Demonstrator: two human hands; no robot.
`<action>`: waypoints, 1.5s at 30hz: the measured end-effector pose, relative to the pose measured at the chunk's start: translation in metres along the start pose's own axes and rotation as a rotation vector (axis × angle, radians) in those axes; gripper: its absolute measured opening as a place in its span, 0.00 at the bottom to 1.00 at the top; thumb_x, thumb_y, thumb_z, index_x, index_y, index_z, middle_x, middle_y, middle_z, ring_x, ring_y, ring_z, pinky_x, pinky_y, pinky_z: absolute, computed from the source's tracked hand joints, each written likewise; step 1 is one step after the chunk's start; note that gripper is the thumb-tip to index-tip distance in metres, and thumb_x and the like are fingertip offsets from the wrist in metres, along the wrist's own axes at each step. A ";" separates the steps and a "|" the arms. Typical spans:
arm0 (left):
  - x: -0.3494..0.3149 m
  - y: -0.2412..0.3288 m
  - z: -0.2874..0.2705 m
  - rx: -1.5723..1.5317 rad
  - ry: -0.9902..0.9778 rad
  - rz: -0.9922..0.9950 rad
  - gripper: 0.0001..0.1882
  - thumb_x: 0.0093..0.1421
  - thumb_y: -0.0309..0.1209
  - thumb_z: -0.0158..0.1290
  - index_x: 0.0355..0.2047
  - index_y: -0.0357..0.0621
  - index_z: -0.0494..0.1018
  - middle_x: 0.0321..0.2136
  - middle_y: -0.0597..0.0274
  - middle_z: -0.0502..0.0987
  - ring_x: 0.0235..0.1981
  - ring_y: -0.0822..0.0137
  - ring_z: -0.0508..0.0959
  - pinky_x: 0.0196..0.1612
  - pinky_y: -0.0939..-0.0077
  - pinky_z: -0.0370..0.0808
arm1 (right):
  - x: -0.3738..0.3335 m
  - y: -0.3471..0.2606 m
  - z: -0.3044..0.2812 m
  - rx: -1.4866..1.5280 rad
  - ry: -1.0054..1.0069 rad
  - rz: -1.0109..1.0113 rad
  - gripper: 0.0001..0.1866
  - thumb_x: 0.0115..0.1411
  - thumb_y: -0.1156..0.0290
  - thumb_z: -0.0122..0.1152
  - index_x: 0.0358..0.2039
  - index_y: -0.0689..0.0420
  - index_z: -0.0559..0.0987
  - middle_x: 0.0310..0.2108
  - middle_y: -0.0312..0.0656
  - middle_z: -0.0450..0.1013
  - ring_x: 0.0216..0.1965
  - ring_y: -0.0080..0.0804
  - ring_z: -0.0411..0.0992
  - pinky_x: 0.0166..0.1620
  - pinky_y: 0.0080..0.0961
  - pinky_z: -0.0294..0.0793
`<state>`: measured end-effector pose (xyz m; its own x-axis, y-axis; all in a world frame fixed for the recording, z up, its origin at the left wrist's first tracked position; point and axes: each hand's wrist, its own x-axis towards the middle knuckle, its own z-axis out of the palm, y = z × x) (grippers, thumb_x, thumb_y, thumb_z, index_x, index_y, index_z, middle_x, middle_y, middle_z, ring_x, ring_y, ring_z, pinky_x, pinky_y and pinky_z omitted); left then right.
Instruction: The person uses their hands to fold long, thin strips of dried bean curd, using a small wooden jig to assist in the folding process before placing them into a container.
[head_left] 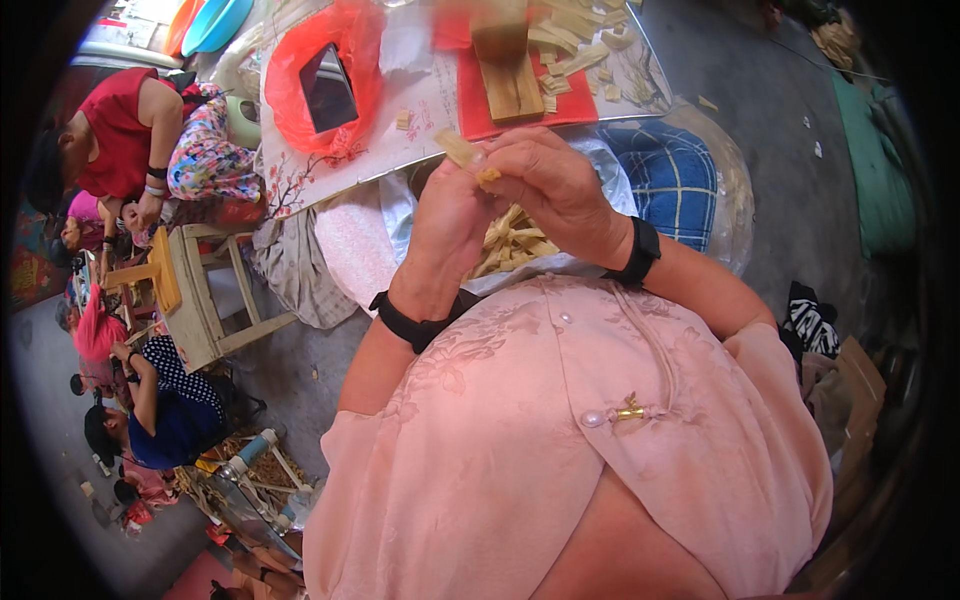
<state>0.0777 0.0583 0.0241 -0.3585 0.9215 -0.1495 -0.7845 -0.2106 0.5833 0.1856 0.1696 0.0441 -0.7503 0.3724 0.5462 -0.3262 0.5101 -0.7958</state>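
Both hands meet above lap: left hand (445, 215) pinches pale strip (459, 148), long axis pointing up-left; right hand (550, 185) closed on its lower end, touching.

A dark-screened phone (328, 88) is lying ahead of you to the left, a flat black rectangle tilted slightly and showing nothing on its glass. It is resting inside a crumpled red plastic bag (300, 70), which is sitting on the pale board with a printed blossom branch (300, 180) along its near edge.
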 end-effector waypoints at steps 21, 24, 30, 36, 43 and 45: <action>-0.005 0.002 0.014 1.347 0.214 0.811 0.12 0.64 0.19 0.46 0.48 0.37 0.68 0.40 0.60 0.72 0.41 0.69 0.73 0.47 0.79 0.70 | 0.014 -0.010 0.001 0.591 0.082 0.584 0.08 0.64 0.68 0.57 0.34 0.60 0.74 0.28 0.31 0.71 0.27 0.14 0.68 0.30 0.14 0.67; -0.003 -0.002 0.012 0.979 0.254 0.631 0.11 0.65 0.21 0.46 0.48 0.39 0.68 0.39 0.63 0.72 0.39 0.73 0.73 0.44 0.81 0.70 | 0.011 -0.004 0.004 0.266 -0.040 0.504 0.10 0.63 0.66 0.58 0.34 0.61 0.73 0.25 0.37 0.71 0.26 0.20 0.68 0.30 0.21 0.68; -0.011 -0.002 -0.004 0.297 0.333 0.049 0.11 0.69 0.34 0.45 0.45 0.42 0.70 0.34 0.65 0.75 0.32 0.75 0.76 0.37 0.81 0.75 | 0.007 -0.001 -0.012 0.301 -0.194 0.640 0.10 0.66 0.67 0.54 0.35 0.62 0.75 0.20 0.34 0.69 0.21 0.16 0.66 0.25 0.17 0.65; -0.006 -0.011 -0.021 0.268 0.285 -0.056 0.13 0.68 0.36 0.47 0.46 0.42 0.70 0.34 0.66 0.75 0.28 0.76 0.75 0.34 0.82 0.73 | 0.054 0.012 -0.066 0.239 0.335 0.431 0.09 0.66 0.70 0.54 0.40 0.62 0.76 0.24 0.31 0.69 0.24 0.13 0.65 0.27 0.12 0.66; -0.012 -0.021 -0.021 0.446 0.226 -0.133 0.08 0.67 0.32 0.49 0.42 0.42 0.72 0.32 0.68 0.75 0.29 0.78 0.74 0.35 0.83 0.72 | 0.072 0.087 -0.076 0.108 0.324 0.400 0.20 0.64 0.73 0.54 0.55 0.62 0.65 0.30 0.37 0.73 0.26 0.19 0.71 0.31 0.18 0.71; -0.014 -0.023 -0.030 0.569 0.206 -0.084 0.08 0.66 0.31 0.49 0.42 0.41 0.72 0.32 0.67 0.75 0.30 0.76 0.74 0.35 0.82 0.72 | 0.050 0.089 -0.075 0.104 0.303 0.517 0.18 0.64 0.72 0.53 0.53 0.62 0.67 0.30 0.38 0.73 0.26 0.19 0.72 0.30 0.17 0.71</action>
<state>0.0858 0.0407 -0.0113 -0.4420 0.8335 -0.3314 -0.4408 0.1200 0.8896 0.1621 0.2913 0.0203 -0.6344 0.7637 0.1195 -0.0288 0.1312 -0.9909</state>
